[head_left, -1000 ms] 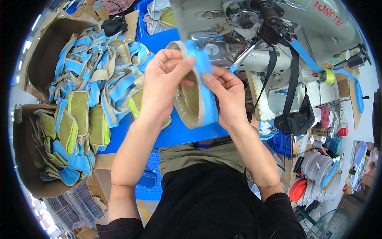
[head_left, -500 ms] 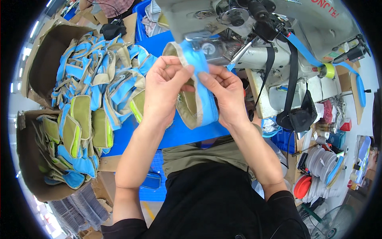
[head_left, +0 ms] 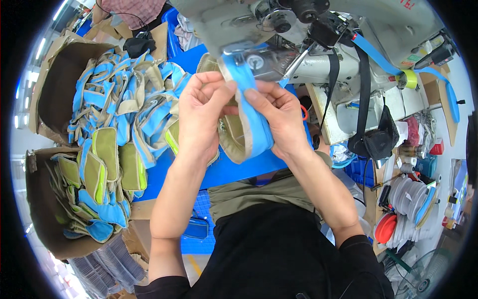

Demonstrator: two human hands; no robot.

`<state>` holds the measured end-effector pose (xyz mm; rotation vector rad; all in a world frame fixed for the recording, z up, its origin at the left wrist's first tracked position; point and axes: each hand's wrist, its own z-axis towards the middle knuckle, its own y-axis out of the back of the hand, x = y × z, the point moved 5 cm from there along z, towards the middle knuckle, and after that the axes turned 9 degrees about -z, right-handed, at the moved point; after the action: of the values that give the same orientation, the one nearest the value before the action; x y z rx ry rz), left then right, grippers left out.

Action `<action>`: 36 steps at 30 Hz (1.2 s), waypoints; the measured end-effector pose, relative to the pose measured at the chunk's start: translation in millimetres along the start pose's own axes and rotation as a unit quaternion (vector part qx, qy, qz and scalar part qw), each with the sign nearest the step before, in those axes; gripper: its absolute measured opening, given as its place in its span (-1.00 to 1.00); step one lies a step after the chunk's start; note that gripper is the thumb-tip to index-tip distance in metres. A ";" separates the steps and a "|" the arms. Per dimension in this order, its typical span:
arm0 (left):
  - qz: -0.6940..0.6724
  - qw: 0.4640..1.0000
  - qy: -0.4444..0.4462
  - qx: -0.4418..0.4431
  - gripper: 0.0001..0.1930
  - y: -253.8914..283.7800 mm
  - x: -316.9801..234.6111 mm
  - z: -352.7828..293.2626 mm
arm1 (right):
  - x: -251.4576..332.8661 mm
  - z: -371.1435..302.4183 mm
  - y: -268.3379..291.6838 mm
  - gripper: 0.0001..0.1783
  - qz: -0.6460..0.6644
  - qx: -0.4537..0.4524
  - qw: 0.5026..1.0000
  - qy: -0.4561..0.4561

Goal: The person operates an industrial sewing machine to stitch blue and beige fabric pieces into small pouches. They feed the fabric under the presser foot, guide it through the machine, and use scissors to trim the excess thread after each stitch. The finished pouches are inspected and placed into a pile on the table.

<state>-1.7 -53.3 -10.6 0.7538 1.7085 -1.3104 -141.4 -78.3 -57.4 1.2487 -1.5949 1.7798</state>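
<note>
Both of my hands hold a fabric band (head_left: 258, 130), blue outside with beige edging and an olive inside, curved into an open loop. My left hand (head_left: 201, 112) pinches its left edge between thumb and fingers. On the right side, the thumb of my right hand (head_left: 280, 115) presses the blue face, with the other fingers behind it. The lower end of the loop hangs over the blue tabletop (head_left: 229, 172). Just beyond the band's upper end is the grey sewing machine (head_left: 219, 25), whose needle area the band and my fingers partly hide.
To the left, a heap of blue and beige bands (head_left: 119, 94) spills from a cardboard box (head_left: 52, 92). A nearer box (head_left: 45, 219) holds olive and blue padded pieces (head_left: 105, 149). Blue tape (head_left: 373, 52) runs to the machine; a black pouch (head_left: 373, 144) hangs at right.
The surroundings have shifted slightly in the picture. Both hands keep their grip on the band, which stays almost in place; its upper part looks less blurred now.
</note>
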 end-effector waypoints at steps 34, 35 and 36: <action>-0.014 1.000 -0.014 -0.011 -0.66 -4.4 0.7 -9.4 | -1.3 -0.8 -5.7 -0.71 0.002 -0.030 0.999 0.022; 0.012 1.000 -0.020 -0.016 -0.66 -4.5 0.4 -7.1 | -1.2 -0.4 -5.1 -0.71 -0.004 -0.030 0.999 0.022; 0.038 0.999 -0.026 -0.020 -0.67 -4.6 -0.1 -3.3 | -1.2 0.1 -4.9 -0.71 -0.010 -0.030 0.999 0.023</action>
<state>-6.5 -51.4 -8.0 0.7491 1.6443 -1.2293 -136.8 -76.9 -55.8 1.1851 -1.5930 1.7239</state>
